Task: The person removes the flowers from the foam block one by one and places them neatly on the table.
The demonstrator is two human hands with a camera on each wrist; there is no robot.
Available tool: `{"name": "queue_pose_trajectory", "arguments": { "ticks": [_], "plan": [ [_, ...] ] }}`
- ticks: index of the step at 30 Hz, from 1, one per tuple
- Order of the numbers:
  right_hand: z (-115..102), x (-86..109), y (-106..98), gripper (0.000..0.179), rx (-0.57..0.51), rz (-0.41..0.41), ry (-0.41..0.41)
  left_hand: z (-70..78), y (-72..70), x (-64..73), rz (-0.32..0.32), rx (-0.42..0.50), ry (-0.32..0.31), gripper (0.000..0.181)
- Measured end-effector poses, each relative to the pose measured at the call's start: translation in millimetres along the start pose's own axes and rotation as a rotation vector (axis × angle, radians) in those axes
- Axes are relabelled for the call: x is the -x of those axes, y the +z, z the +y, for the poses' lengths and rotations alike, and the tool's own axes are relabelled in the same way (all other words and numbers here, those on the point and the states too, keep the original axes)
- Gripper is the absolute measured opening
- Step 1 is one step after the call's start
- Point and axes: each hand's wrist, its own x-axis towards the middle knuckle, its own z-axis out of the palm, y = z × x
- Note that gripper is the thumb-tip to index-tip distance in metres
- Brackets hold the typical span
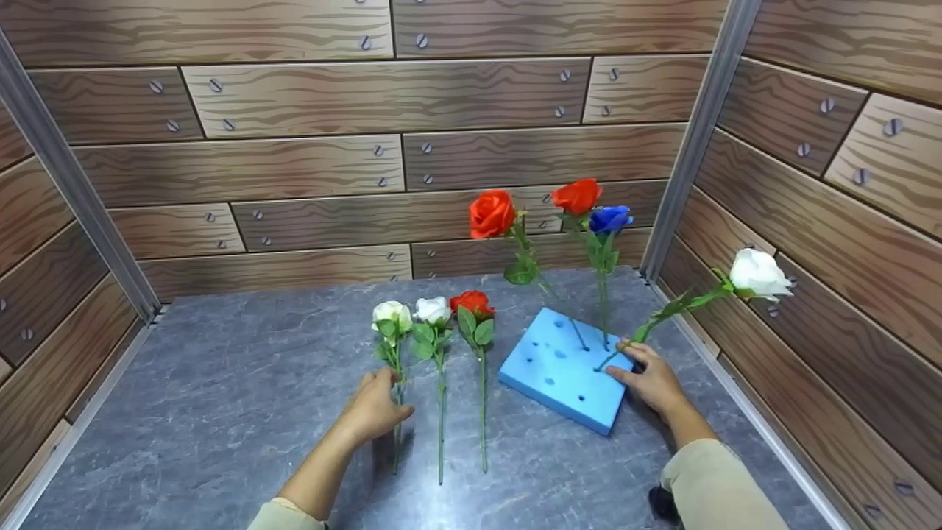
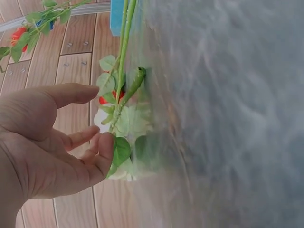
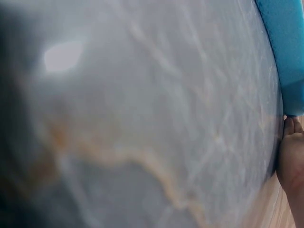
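Note:
On the grey table, a pale cream rose (image 1: 392, 316), a white rose (image 1: 433, 311) and a red rose (image 1: 473, 303) lie side by side. My left hand (image 1: 379, 406) is over the cream rose's stem (image 1: 398, 434), thumb apart from the fingers. In the left wrist view, its fingertips (image 2: 107, 142) are close to the leaves; contact is unclear. My right hand (image 1: 651, 379) grips the right edge of a blue foam block (image 1: 548, 383), thumb on top. The leaning stem of another white rose (image 1: 758, 274) stands in the block beside that hand.
Two red roses (image 1: 491, 214) and a blue rose (image 1: 610, 219) rise from the block, which has several holes. Wood-patterned walls (image 1: 294, 169) enclose the marbled table (image 1: 243, 397). A dark object (image 1: 662, 504) sits near the right sleeve.

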Motion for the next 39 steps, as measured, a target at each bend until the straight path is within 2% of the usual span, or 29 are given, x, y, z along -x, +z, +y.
{"name": "queue_pose_trajectory", "arguments": {
  "ticks": [4,11,22,29,33,39],
  "plan": [
    [1.4,0.0,-0.4,0.078,-0.003,0.002,0.006,6.6,2.3,-3.3,-0.005,0.022,0.004,0.052],
    [4.3,0.0,0.3,0.078,-0.008,0.009,0.01,15.4,9.8,-9.9,0.04,0.07,0.073,0.045],
    [5.7,-0.7,-0.5,0.077,-0.025,0.014,-0.003,35.0,17.2,-22.6,0.017,0.232,0.093,0.04],
    [3.0,0.9,0.6,0.077,-0.028,0.004,0.012,50.4,25.9,-33.0,0.048,0.31,0.136,0.037],
    [0.5,1.4,1.4,0.077,-0.015,0.005,0.011,58.6,34.5,-37.4,0.037,0.364,0.122,0.035],
    [1.5,0.6,1.4,0.075,-0.011,0.02,-0.006,72.8,56.2,-46.2,0.034,0.459,0.154,0.036]
  ]
}}
